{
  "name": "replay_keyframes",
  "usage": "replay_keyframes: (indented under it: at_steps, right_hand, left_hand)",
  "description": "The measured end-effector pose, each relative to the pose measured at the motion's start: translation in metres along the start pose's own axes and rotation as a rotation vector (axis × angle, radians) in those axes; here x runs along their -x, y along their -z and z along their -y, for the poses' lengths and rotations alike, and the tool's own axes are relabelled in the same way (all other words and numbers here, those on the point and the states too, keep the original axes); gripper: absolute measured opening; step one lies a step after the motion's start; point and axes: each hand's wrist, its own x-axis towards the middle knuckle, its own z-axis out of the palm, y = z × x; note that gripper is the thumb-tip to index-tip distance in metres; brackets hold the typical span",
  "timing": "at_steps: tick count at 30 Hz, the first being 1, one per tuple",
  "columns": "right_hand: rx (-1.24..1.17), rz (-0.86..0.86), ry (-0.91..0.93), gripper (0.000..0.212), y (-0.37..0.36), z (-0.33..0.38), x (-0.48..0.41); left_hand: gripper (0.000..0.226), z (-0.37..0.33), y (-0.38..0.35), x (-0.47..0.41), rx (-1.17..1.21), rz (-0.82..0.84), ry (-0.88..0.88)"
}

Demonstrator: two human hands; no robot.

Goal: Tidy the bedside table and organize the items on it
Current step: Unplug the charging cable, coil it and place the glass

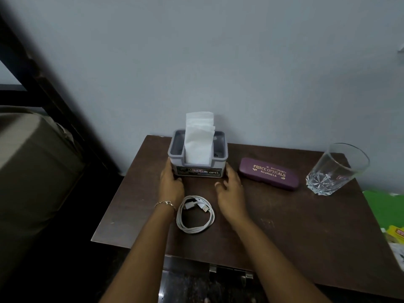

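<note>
The left hand (171, 182) has its fingers (166, 169) curled round the left side of the grey tissue holder (197, 171), which stands at the back of the desk (284, 226). The right hand (231, 191) has loose, spread fingers at the holder's right front corner, grasping nothing. A coiled white USB cable (193, 230) lies between the wrists. Right of the right fingers are a purple spectacle case (269, 173) and a glass tumbler (336, 171).

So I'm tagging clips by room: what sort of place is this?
Probably a bedroom: a small wooden table against the wall holds a tissue holder and spectacle case, with a dark bed frame and bedding beside it.
</note>
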Motion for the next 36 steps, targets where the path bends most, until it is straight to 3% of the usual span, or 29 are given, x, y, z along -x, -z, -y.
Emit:
replay_keyframes:
  at_steps: [9,12,15,17,20,24,31,36]
  right_hand:
    - [-0.048,0.02,-0.003,0.065,0.001,0.001,0.001]
    - [-0.084,-0.05,0.01,0.058,0.009,0.004,0.009]
    - [-0.054,-0.272,0.093,0.041,0.027,0.009,0.016]
    - [-0.037,-0.444,0.127,0.033,0.041,0.013,0.02]
    - [-0.002,-0.689,0.059,0.033,0.063,0.012,0.027]
    - [-0.046,-0.781,-0.136,0.053,0.09,-0.002,0.03]
    - [-0.052,-0.489,-0.134,0.06,0.113,-0.029,0.005]
    - [-0.056,-0.474,-0.135,0.053,0.113,-0.03,-0.014]
  left_hand:
    - [0.079,-0.002,-0.004,-0.002,0.002,-0.001,0.013]
    - [0.066,-0.016,-0.004,0.014,-0.112,-0.187,0.113]
    - [0.042,-0.042,-0.012,0.047,-0.142,-0.469,0.016]
    - [0.028,-0.053,-0.026,0.062,-0.082,-0.531,-0.076]
    - [0.032,-0.056,-0.065,0.074,-0.064,-0.286,-0.277]
    - [0.05,-0.047,-0.114,0.075,-0.124,0.084,-0.219]
    - [0.059,-0.044,-0.145,0.047,-0.181,0.116,-0.017]
    - [0.056,-0.043,-0.151,0.038,-0.202,0.091,0.002]
